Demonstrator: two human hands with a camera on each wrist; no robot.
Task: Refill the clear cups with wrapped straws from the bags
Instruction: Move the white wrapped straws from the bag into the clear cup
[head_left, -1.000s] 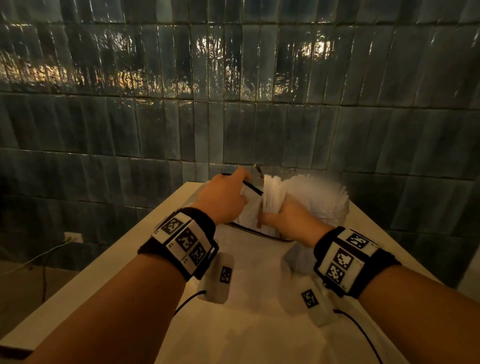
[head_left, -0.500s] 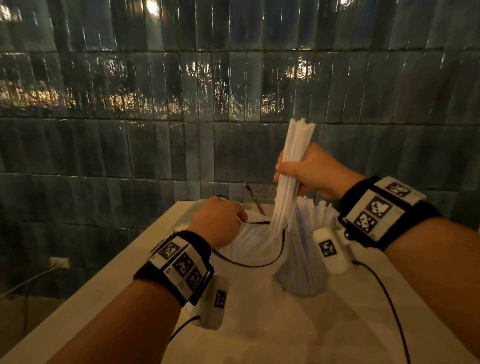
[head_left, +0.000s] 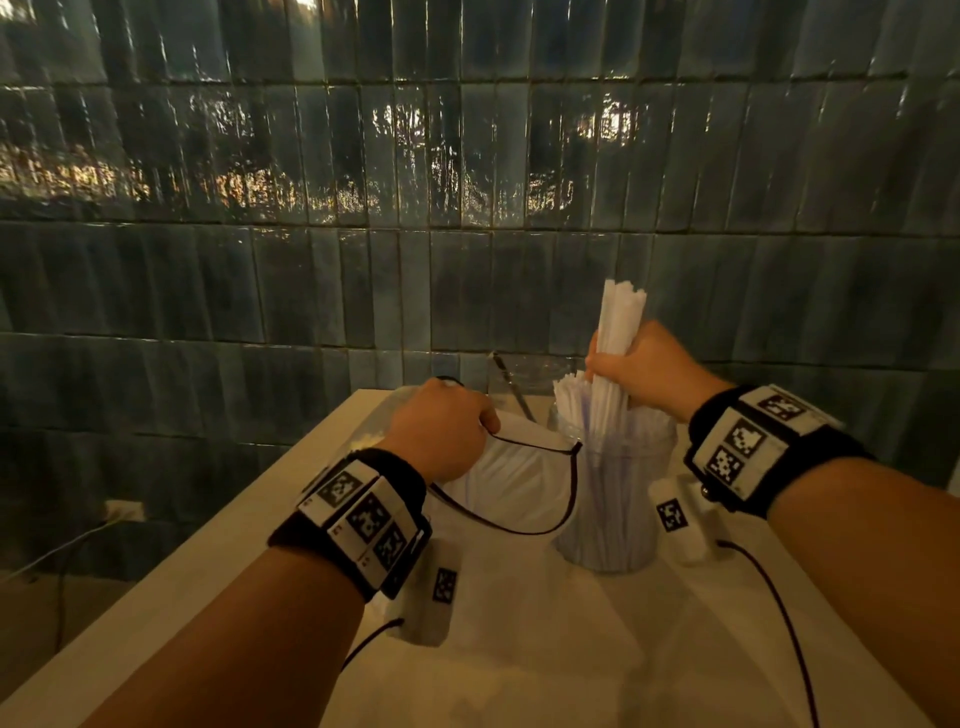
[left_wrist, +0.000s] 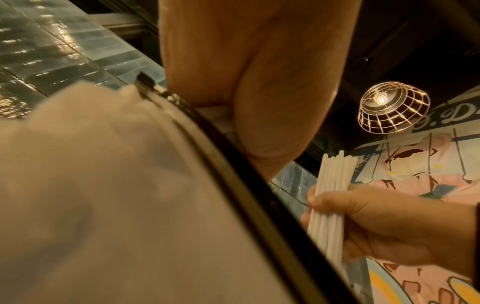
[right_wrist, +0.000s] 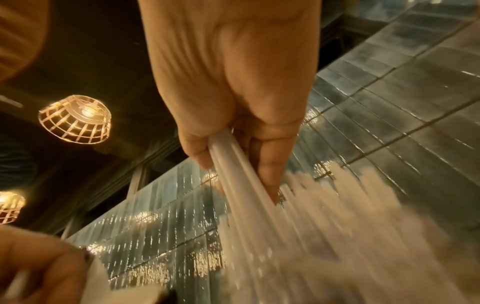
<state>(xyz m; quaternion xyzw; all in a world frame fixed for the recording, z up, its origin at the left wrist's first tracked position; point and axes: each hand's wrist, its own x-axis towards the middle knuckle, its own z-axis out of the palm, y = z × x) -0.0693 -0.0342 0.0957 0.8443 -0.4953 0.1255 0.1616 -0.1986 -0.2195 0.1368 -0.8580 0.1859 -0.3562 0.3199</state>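
Observation:
A clear cup (head_left: 613, 509) packed with white wrapped straws stands on the pale table (head_left: 171, 587). My right hand (head_left: 636, 371) grips a bundle of wrapped straws (head_left: 615, 332) upright, its lower ends down among the straws in the cup. The same bundle (left_wrist: 332, 205) shows in the left wrist view and as the gripped straws (right_wrist: 233, 164) in the right wrist view. Left of the cup lies a clear bag (head_left: 519, 483) with a black-edged mouth and straws inside. My left hand (head_left: 441, 431) holds that black rim (left_wrist: 233, 174) up.
A dark tiled wall (head_left: 467, 208) rises right behind the table's far edge. A thin dark utensil (head_left: 511, 387) leans in a clear container behind the cup. Sensor cables trail from both wrists. A white wall socket (head_left: 122, 512) and cable sit low at left.
My right hand pulled a bundle of straws up out of the bag, swung it right over the cup and lowered its ends into it. The left hand stayed on the bag's rim.

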